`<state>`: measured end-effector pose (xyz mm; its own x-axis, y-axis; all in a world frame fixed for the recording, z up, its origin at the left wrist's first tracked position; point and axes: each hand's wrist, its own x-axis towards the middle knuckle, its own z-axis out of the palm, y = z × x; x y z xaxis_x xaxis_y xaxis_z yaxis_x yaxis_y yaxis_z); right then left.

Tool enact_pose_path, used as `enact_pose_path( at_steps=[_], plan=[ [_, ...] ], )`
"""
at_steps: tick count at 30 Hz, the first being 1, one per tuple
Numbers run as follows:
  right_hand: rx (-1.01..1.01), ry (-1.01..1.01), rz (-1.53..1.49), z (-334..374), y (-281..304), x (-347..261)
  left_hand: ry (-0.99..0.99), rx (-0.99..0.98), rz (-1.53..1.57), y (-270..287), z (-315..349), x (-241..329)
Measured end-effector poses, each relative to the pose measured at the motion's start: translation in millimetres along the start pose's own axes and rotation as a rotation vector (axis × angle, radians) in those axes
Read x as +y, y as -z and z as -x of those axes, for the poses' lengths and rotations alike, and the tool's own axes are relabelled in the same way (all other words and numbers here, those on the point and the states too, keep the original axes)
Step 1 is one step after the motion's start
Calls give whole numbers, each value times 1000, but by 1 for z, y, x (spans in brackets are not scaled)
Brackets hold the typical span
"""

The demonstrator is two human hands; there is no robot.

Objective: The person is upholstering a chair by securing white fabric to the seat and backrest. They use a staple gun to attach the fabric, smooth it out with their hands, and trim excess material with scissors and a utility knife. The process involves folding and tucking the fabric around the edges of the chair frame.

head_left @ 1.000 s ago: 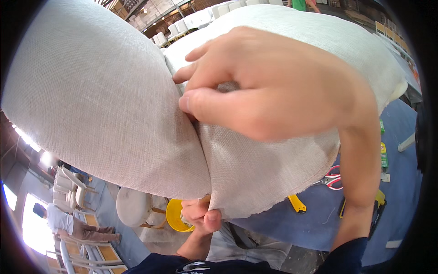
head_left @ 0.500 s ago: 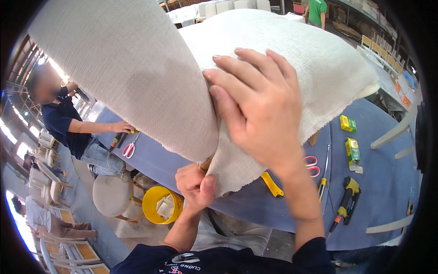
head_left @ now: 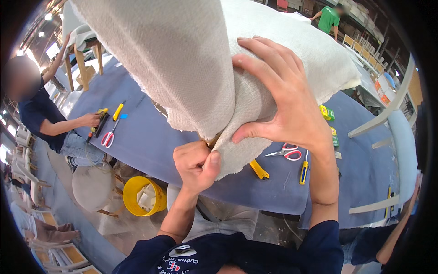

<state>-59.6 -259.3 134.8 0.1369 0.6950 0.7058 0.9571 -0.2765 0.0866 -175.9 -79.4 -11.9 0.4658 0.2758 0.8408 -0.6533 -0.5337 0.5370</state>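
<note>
A chair-like piece is draped in off-white woven fabric [head_left: 292, 50], with an upright fabric-covered panel [head_left: 169, 59] on its left and a broad seat-like part on its right. My left hand [head_left: 197, 165] is closed on the ragged fabric edge, thumb against the bent fingers, at the bottom corner where the two parts meet. A bit of brown wood shows just above it. Fingers spread, my right hand [head_left: 287, 98] lies on the seat fabric. Its thumb points left toward the fold beside the left hand.
A yellow-handled cutter [head_left: 259, 170], red-handled scissors [head_left: 291, 153] and a screwdriver [head_left: 304, 173] lie on the blue-grey table [head_left: 283, 194]. Below left stand a yellow bucket of scraps [head_left: 127, 196] and a stool [head_left: 93, 187]. A co-worker [head_left: 41, 109] holds a staple gun [head_left: 100, 119].
My right hand has spread wider, its thumb swinging down toward the fold. My left hand keeps its grip at the corner. The view has shifted, and the co-worker's hand now holds the staple gun.
</note>
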Motion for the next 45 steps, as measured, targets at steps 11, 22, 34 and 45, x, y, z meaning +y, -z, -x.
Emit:
enact_pose_path(
  at_steps=[11, 22, 34, 45],
  plan=[
    [19, -72, 29, -8, -11, -10, 108, 61, 230, -1, -2, -4],
    [157, -262, 128, 19, -26, -41, 123, 110, 175, -3, -3, -8],
    [-241, -1820, 958, 483, -68, 51, 264, 188, 280, -15, 11, -21],
    [549, -1501, -533, 278, 39, -35, 214, 104, 300, -6, 3, -19]
  ],
)
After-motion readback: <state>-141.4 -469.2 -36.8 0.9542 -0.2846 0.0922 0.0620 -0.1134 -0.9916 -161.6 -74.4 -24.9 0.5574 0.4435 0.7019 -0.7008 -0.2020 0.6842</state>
